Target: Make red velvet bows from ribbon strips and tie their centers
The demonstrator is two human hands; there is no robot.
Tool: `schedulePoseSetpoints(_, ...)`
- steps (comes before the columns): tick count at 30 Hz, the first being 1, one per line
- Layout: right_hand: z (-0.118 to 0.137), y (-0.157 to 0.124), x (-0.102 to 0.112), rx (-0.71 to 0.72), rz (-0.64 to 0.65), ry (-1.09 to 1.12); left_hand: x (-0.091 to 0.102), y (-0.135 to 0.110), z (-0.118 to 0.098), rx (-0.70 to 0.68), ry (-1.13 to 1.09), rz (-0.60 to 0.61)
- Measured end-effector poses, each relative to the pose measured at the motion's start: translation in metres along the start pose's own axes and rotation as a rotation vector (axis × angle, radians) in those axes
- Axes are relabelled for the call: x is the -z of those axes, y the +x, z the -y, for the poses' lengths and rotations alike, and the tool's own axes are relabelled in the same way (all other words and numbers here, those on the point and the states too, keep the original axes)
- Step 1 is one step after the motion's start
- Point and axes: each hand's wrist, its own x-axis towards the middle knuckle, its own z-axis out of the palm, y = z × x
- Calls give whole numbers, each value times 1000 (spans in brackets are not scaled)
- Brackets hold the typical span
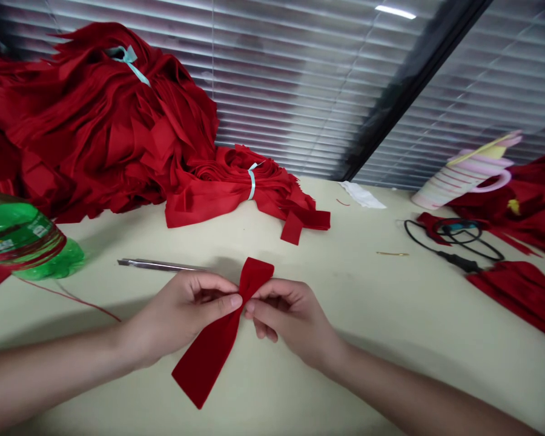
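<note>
A red velvet-like ribbon strip (213, 351) is pinched narrow at its upper part, above the table. My left hand (181, 312) is closed on it, thumb pressing the gathered spot. From the other side my right hand (290, 318) grips the same gather between thumb and fingers. One short end of the ribbon flares up past the fingers; the longer end hangs toward me at lower left. Behind my left hand lies a slim grey metal tool (161, 264), partly covered by that hand.
A green plastic bottle (40, 242) wound with red thread lies at left. Tied bundles of red strips (118, 133) are heaped behind. At right are a pale cup (458, 175), a black cable (463, 260), a thin gold-coloured hook-like rod (393, 254) and more red fabric (527, 290).
</note>
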Motion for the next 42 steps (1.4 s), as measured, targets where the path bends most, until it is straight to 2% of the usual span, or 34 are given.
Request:
schedulePoseSetpoints(9,-3,-5,-2,146,-74,-159,-4,1,-4,-16,133,-26)
schedulePoseSetpoints(11,-3,-7,-4,263,-94,-279,-5,1,-3,-31,145,-26)
schedulePoseSetpoints(16,-6,-10,-4,676,-189,-633,-5,1,0,-42,204,-43)
schedulePoseSetpoints(21,-9,-7,1,996,-199,-871,-5,0,0,-13,174,17)
schedulePoseSetpoints(23,-8,-6,4,1080,-206,-941,-3,1,-2,-8,163,43)
schedulePoseSetpoints(28,-3,-4,8,1088,-130,-963,3,1,-3,-33,224,246)
schedulePoseSetpoints(30,-2,-4,9,1031,-87,-958,4,-1,-2,-85,316,312)
schedulePoseSetpoints(32,-1,-3,12,953,-82,-949,3,-4,0,-140,441,316)
schedulePoseSetpoints(37,2,5,20,826,-206,-906,10,-7,-5,-404,824,116)
schedulePoseSetpoints(40,4,6,22,869,-253,-892,23,-4,-11,-540,1139,-58)
schedulePoseSetpoints(42,4,3,20,936,-220,-897,34,1,-11,-521,1366,-87)
